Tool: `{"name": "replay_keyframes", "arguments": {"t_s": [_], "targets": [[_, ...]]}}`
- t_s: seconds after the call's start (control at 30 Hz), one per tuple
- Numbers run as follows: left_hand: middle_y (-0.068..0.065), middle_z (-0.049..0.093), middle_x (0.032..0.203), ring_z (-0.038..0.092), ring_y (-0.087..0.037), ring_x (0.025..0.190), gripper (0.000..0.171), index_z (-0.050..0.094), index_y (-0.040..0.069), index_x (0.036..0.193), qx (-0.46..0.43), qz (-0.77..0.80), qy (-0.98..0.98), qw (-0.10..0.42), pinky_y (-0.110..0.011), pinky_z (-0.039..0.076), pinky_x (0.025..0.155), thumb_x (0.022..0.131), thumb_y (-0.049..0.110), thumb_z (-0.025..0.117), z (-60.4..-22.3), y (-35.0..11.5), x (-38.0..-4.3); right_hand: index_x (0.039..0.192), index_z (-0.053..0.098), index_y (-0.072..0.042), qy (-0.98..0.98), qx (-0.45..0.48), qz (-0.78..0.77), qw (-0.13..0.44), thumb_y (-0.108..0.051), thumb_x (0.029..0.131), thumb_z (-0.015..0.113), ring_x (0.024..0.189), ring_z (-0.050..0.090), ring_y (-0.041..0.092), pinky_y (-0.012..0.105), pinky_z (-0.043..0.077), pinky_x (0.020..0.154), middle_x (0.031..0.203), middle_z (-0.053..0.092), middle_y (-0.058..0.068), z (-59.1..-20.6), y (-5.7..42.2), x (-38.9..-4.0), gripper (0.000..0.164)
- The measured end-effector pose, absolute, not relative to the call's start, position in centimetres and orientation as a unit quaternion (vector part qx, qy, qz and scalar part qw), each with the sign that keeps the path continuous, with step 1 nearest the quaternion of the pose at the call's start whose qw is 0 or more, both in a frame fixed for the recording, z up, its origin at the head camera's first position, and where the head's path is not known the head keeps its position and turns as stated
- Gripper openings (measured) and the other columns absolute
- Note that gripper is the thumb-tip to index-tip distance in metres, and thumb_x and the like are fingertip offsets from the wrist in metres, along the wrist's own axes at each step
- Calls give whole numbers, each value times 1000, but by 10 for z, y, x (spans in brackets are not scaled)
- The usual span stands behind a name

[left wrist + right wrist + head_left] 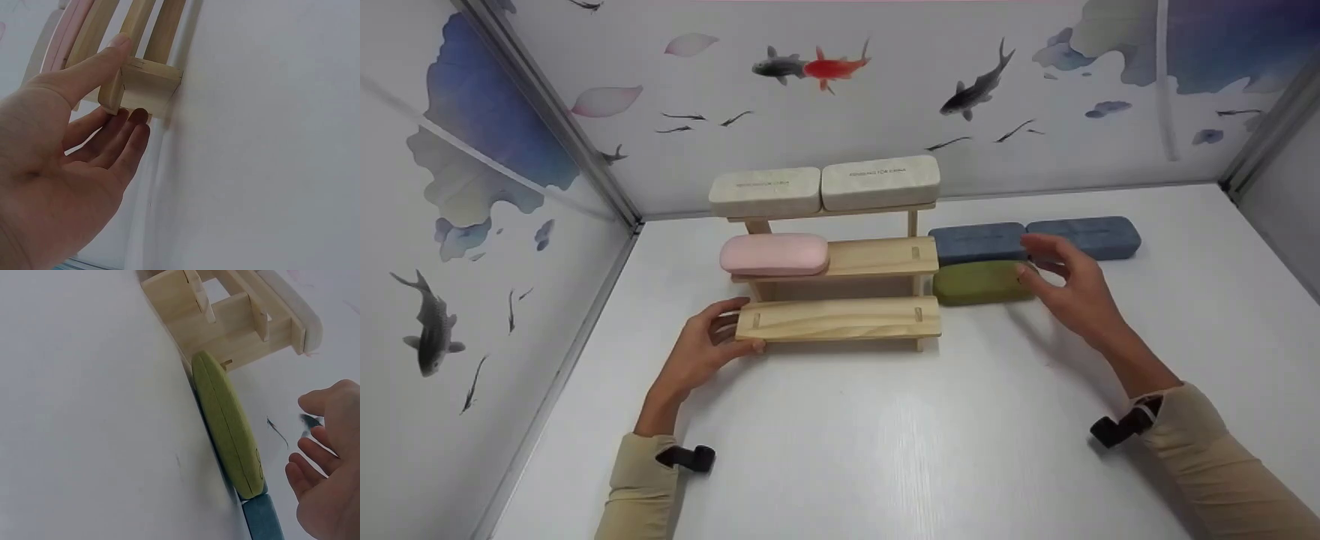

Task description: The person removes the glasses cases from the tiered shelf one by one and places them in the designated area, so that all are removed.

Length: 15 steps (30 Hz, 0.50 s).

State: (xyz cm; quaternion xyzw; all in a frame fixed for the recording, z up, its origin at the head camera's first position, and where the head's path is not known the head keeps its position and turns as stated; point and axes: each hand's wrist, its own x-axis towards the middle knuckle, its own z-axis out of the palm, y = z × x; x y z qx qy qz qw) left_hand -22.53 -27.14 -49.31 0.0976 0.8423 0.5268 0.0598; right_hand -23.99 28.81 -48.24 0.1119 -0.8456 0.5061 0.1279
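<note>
My left hand (701,349) holds the left end of the lowest step of a three-tier wooden rack (840,319), thumb in front and fingers behind. In the left wrist view the thumb lies along the plank (135,28). My right hand (1072,289) hovers by the right end of a green glasses case (979,283), its fingers loosely bent with nothing between them. The right wrist view shows this hand (332,461) apart from the green case (225,422). A pink glasses case (774,253) sits on the left of the middle step.
Two cream cases (881,182) stand side by side on the top step. Two blue cases (1084,237) lie end to end on the white table (885,442), right of the rack and behind the green one. Printed panels (840,112) wall the back and sides.
</note>
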Motion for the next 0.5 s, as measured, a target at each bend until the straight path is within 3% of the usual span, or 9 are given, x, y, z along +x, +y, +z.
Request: {"name": "replay_keyframes", "arguments": {"t_s": [0.1,0.27,0.5], "targets": [[-11,54,160,58,-31,148,91,49,11,160,102,527,842,59,-36,53,119,84,31,96,-493,-272,-225,153,58,-7,-841,126,509,132,-16,104,75,134,57,4,7,45,110,152,61,18,-477,280,-238,52],[-9,53,160,55,-29,149,88,50,11,158,109,532,838,50,-34,49,123,85,26,96,-492,-271,-224,152,59,-10,-842,142,504,132,-21,105,75,142,57,28,7,42,113,153,61,14,-466,267,-236,51],[-7,56,158,54,-26,149,84,53,10,156,122,537,834,34,-30,44,126,85,23,96,-490,-269,-225,152,58,-8,-842,176,491,141,-19,104,76,144,57,29,11,46,115,154,61,10,-457,248,-237,52]]}}
